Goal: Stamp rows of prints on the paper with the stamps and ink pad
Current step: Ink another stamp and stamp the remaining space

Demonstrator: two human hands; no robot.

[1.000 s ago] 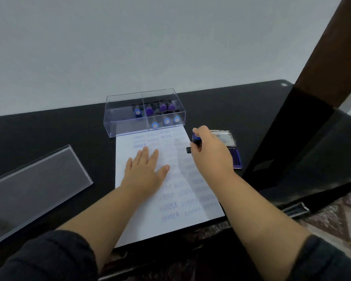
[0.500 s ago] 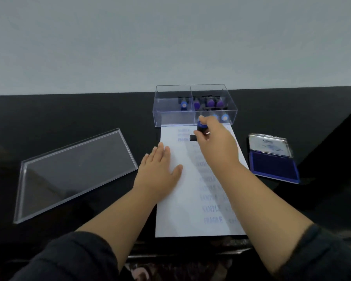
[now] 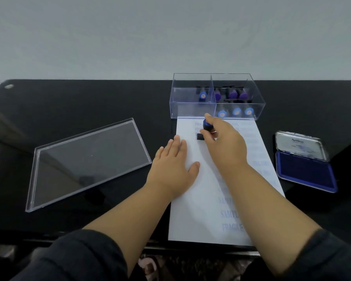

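A white paper [image 3: 199, 211] with faint blue prints lies lengthwise on the black table. My right hand [image 3: 225, 147] grips a blue-handled stamp [image 3: 206, 125] whose black base sits on the paper near its top left. My left hand [image 3: 173, 161] lies flat on the paper's left edge, fingers straight. An open ink pad [image 3: 304, 171] with a blue cushion and a raised metal lid lies to the right of the paper. A clear box [image 3: 190, 110] at the paper's top holds several more stamps.
The box's clear lid [image 3: 85, 163] lies flat on the table to the left. The black table [image 3: 79, 104] runs back to a pale wall. Its front edge is just below the paper's bottom end.
My right hand carried the stamp from the ink pad side to the paper's top left and set it down. The view swung right to left; my left hand stayed flat.
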